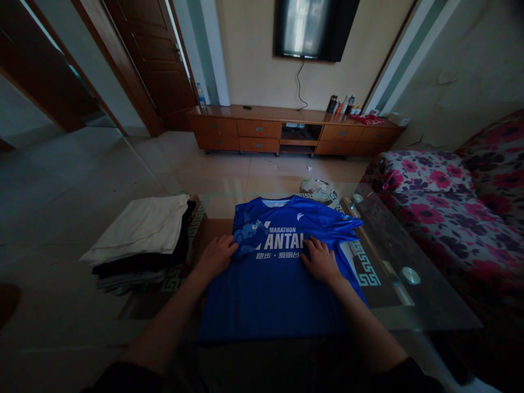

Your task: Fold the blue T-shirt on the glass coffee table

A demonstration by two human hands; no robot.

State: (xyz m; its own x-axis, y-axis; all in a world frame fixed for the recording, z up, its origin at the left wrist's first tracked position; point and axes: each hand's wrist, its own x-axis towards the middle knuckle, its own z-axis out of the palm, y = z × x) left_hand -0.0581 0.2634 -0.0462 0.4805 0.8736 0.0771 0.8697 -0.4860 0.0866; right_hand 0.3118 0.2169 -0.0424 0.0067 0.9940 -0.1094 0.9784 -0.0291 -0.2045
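Observation:
A blue short-sleeved T-shirt with white marathon lettering lies front up on the glass table. Its left side is folded inward, so the patterned sleeve lies over the chest and covers part of the print. The right sleeve sticks out to the side. My left hand rests at the folded left edge, fingers stretched onto the cloth. On the right part of the chest, beside the lettering, my right hand lies with its fingers apart. A stack of folded clothes, with a white garment on top, sits left of the shirt.
The glass table has a patterned border and round metal fittings. A crumpled plastic bag shows beyond the shirt. A flowered sofa stands at the right. Along the far wall runs a low wooden cabinet, below a television.

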